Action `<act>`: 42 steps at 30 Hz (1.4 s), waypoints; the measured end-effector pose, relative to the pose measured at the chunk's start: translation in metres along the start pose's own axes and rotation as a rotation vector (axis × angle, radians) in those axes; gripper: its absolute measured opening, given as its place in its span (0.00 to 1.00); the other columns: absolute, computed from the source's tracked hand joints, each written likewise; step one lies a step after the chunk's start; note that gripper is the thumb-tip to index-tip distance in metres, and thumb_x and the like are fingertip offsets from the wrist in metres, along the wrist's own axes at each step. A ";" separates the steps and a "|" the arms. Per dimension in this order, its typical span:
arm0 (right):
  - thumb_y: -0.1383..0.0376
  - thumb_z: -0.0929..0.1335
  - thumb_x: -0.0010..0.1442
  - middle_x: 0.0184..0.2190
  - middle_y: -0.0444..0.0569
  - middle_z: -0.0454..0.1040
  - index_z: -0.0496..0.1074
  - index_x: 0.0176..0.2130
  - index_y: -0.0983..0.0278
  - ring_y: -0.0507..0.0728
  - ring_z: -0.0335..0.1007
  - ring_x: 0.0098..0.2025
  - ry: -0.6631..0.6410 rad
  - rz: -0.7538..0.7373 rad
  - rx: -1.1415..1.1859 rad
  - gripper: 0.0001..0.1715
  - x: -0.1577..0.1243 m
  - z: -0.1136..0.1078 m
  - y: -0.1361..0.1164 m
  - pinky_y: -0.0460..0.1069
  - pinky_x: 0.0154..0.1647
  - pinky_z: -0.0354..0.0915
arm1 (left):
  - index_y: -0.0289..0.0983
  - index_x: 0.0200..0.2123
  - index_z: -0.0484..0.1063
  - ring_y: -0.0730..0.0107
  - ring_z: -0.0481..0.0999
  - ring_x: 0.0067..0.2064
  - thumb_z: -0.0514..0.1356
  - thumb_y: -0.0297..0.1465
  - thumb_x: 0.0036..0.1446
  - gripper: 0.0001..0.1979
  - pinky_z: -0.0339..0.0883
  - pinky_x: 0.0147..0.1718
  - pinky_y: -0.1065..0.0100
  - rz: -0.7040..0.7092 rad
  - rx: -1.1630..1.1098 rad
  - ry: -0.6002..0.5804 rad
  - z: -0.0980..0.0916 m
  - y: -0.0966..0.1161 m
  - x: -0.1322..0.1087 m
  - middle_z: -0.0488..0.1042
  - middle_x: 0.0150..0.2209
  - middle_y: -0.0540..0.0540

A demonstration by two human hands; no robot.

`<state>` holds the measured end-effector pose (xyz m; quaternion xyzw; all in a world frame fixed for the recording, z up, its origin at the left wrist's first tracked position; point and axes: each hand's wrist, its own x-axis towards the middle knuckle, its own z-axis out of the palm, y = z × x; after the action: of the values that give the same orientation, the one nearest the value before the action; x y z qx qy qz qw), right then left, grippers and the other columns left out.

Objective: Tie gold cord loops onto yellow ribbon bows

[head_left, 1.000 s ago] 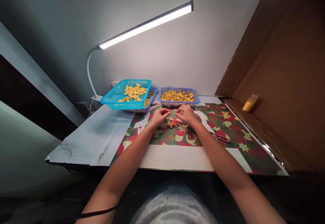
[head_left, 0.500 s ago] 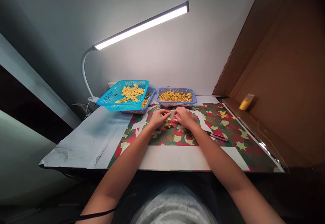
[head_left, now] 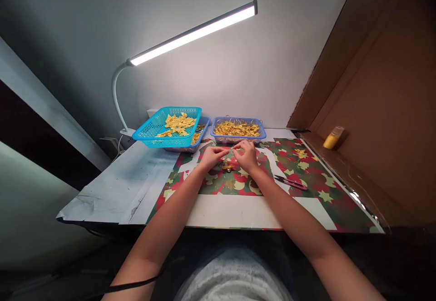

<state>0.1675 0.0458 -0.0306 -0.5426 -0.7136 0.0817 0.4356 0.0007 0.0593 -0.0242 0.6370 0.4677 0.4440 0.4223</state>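
Observation:
My left hand (head_left: 211, 156) is closed in a pinch above the patterned sheet, with a thin cord dropping from its fingertips. At the lower end of that cord is a small gold ribbon bow (head_left: 225, 168) with a silvery bell (head_left: 229, 170), just over or on the sheet; I cannot tell which. Facing it, my right hand (head_left: 245, 156) is pinched too, its fingertips a small gap from the left ones. What the right fingers hold is too small to make out. Beside my right forearm lies a pair of thread snips (head_left: 293, 183) with pink handles.
A turquoise basket (head_left: 146, 133) of gold bows rests on a blue basket (head_left: 204, 130). Another blue basket (head_left: 220, 138) holds gold corded pieces. Several gold bows (head_left: 300, 153) lie at right, near a yellow-filled container (head_left: 333, 138) on cardboard. A lamp (head_left: 194, 32) shines overhead.
The view has shifted slightly. My hands stay pinched together in nearly the same place; the bow and bell show a little more clearly below them.

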 end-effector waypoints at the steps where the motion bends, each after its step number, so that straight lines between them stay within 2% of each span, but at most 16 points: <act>1: 0.65 0.66 0.57 0.36 0.50 0.75 0.75 0.31 0.63 0.60 0.65 0.43 -0.009 0.033 0.023 0.07 -0.001 0.002 0.001 0.54 0.48 0.57 | 0.35 0.28 0.82 0.66 0.74 0.30 0.67 0.44 0.42 0.17 0.66 0.28 0.69 -0.002 -0.010 0.001 0.000 -0.001 0.000 0.80 0.28 0.46; 5: 0.59 0.65 0.58 0.33 0.50 0.77 0.76 0.26 0.62 0.61 0.67 0.40 -0.082 0.149 0.113 0.15 -0.004 0.017 0.003 0.54 0.46 0.60 | 0.35 0.28 0.82 0.63 0.76 0.33 0.68 0.44 0.41 0.17 0.69 0.31 0.67 -0.005 -0.041 -0.005 0.002 -0.004 0.002 0.81 0.30 0.45; 11: 0.60 0.62 0.59 0.31 0.48 0.76 0.75 0.25 0.63 0.57 0.69 0.39 -0.206 0.216 0.272 0.18 0.002 0.037 0.009 0.51 0.42 0.63 | 0.35 0.24 0.81 0.64 0.76 0.32 0.69 0.45 0.39 0.18 0.69 0.31 0.68 -0.040 -0.110 -0.015 0.004 -0.005 0.003 0.80 0.28 0.44; 17: 0.58 0.66 0.56 0.31 0.48 0.75 0.74 0.27 0.64 0.55 0.70 0.32 -0.256 0.224 0.420 0.14 0.000 0.035 0.010 0.48 0.34 0.65 | 0.33 0.26 0.81 0.69 0.73 0.27 0.70 0.42 0.39 0.16 0.66 0.25 0.70 -0.091 -0.163 0.053 0.003 -0.004 0.001 0.77 0.25 0.45; 21: 0.56 0.68 0.53 0.27 0.47 0.74 0.74 0.26 0.64 0.53 0.67 0.26 -0.284 0.234 0.470 0.14 -0.004 0.031 0.010 0.47 0.26 0.63 | 0.33 0.27 0.81 0.71 0.71 0.25 0.71 0.42 0.39 0.17 0.64 0.23 0.70 -0.103 -0.154 0.078 0.003 -0.005 0.001 0.75 0.24 0.46; 24: 0.56 0.69 0.53 0.24 0.47 0.73 0.75 0.28 0.64 0.53 0.66 0.22 -0.326 0.250 0.490 0.14 -0.006 0.027 0.010 0.47 0.22 0.61 | 0.33 0.28 0.81 0.72 0.70 0.25 0.70 0.42 0.38 0.17 0.63 0.23 0.72 -0.085 -0.146 0.147 0.001 -0.007 0.004 0.76 0.25 0.47; 26: 0.57 0.69 0.52 0.23 0.47 0.73 0.75 0.27 0.65 0.53 0.67 0.23 -0.350 0.248 0.492 0.12 -0.007 0.025 0.009 0.48 0.22 0.61 | 0.34 0.28 0.81 0.73 0.70 0.26 0.70 0.42 0.38 0.18 0.62 0.23 0.72 -0.077 -0.146 0.194 0.000 -0.009 0.006 0.76 0.25 0.49; 30: 0.62 0.71 0.50 0.29 0.49 0.76 0.76 0.24 0.66 0.53 0.70 0.27 -0.365 0.218 0.466 0.09 -0.007 0.021 0.009 0.48 0.28 0.65 | 0.33 0.28 0.81 0.74 0.68 0.24 0.70 0.44 0.38 0.20 0.62 0.23 0.72 -0.080 -0.158 0.258 -0.004 -0.016 0.012 0.74 0.22 0.50; 33: 0.64 0.71 0.50 0.27 0.49 0.76 0.77 0.24 0.66 0.53 0.70 0.28 -0.378 0.198 0.431 0.08 -0.006 0.019 0.009 0.48 0.32 0.65 | 0.33 0.29 0.81 0.73 0.70 0.26 0.70 0.45 0.38 0.21 0.65 0.26 0.72 -0.076 -0.176 0.286 -0.005 -0.019 0.015 0.75 0.24 0.49; 38: 0.64 0.70 0.51 0.24 0.48 0.74 0.78 0.22 0.66 0.54 0.69 0.27 -0.407 0.175 0.366 0.10 -0.007 0.018 0.011 0.48 0.32 0.64 | 0.34 0.29 0.81 0.70 0.71 0.29 0.71 0.45 0.37 0.21 0.67 0.26 0.72 -0.074 -0.196 0.312 -0.004 -0.021 0.017 0.77 0.27 0.46; 42: 0.61 0.70 0.51 0.26 0.48 0.74 0.78 0.22 0.65 0.54 0.68 0.30 -0.410 0.152 0.307 0.12 -0.008 0.015 0.014 0.49 0.34 0.63 | 0.34 0.28 0.81 0.71 0.70 0.29 0.71 0.45 0.36 0.20 0.67 0.25 0.72 -0.080 -0.203 0.327 -0.005 -0.021 0.017 0.77 0.26 0.47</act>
<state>0.1675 0.0500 -0.0522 -0.4945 -0.7232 0.3295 0.3519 -0.0058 0.0812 -0.0404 0.4914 0.5079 0.5693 0.4201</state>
